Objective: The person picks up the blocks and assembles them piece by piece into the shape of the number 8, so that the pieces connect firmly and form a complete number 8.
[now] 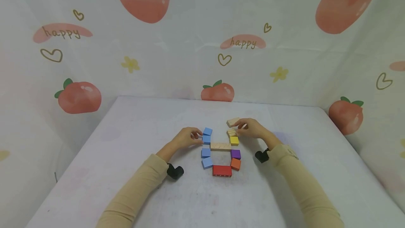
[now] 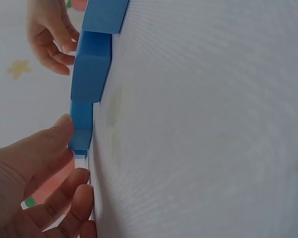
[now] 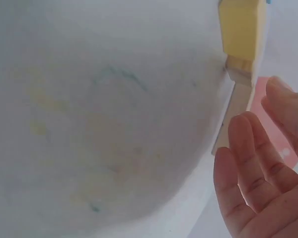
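Observation:
Small coloured blocks form an outline on the white table. On its left side, my left hand [image 1: 187, 137] is at the upper blue blocks [image 1: 206, 139], thumb tip right by one blue block [image 2: 81, 121] and the other fingers spread apart below it. At the upper right, my right hand [image 1: 250, 128] is beside a plain wooden block [image 1: 233, 122] and a ridged wooden block [image 1: 231, 133], fingers loosely bent with nothing between them. Just below sits a yellow block [image 3: 241, 29]. A long wooden block [image 1: 220, 146] lies across the middle.
Lower down are two more blue blocks [image 1: 207, 163], a purple block [image 1: 235, 154], an orange block [image 1: 235, 164] and a red block [image 1: 222, 171] with white dots. A fruit-patterned curtain [image 1: 190, 45] hangs behind the table [image 1: 142, 200]. Both wrists carry small black cameras.

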Available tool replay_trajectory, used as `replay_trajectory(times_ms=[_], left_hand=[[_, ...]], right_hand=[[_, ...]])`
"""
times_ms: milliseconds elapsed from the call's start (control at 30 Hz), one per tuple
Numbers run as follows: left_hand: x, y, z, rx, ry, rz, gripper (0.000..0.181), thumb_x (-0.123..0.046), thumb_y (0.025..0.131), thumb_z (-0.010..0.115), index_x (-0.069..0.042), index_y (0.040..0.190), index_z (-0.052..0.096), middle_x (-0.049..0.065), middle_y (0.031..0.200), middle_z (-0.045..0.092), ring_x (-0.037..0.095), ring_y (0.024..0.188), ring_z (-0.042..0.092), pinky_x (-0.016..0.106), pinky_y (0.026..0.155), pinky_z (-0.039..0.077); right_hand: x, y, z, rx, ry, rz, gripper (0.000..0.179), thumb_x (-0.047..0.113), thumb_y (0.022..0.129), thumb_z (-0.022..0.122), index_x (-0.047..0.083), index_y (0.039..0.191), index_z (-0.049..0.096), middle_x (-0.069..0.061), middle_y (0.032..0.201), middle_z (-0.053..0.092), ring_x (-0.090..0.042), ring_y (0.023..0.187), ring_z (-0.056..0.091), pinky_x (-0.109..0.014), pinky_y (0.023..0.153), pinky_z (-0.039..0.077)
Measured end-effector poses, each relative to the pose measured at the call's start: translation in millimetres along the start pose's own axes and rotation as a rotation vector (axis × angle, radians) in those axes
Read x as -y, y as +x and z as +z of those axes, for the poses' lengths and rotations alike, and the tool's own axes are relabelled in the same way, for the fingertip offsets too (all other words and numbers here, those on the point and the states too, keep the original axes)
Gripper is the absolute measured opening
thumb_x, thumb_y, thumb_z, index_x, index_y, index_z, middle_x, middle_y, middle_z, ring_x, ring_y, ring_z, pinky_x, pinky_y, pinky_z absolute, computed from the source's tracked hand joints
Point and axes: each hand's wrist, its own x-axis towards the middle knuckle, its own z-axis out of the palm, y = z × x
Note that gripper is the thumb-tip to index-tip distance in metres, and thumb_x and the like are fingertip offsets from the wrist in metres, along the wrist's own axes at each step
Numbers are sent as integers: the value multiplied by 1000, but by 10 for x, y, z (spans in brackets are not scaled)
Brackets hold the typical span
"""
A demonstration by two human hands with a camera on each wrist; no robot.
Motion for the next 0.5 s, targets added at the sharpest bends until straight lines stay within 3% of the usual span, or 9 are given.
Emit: replay_trajectory(times_ms=[267,500], left_hand=[[-9,1,-5,6,7,3,32,-22,81,72,-7,108,65,9,95,64,15,82,55,27,74,46],[-5,-5,-3,4,-3,8,32,-22,81,72,-6,108,65,10,96,65,15,83,56,27,74,46]], right_hand=[[-32,50,-90,-120,-16,6,24,9,87,63,-2,108,63,-20,99,64,-29,87,62,-37,75,52],[-46,98,-115,-141,-20,45,31,10,86,64,-4,113,59,-25,105,61,-35,93,62,-40,79,52]])
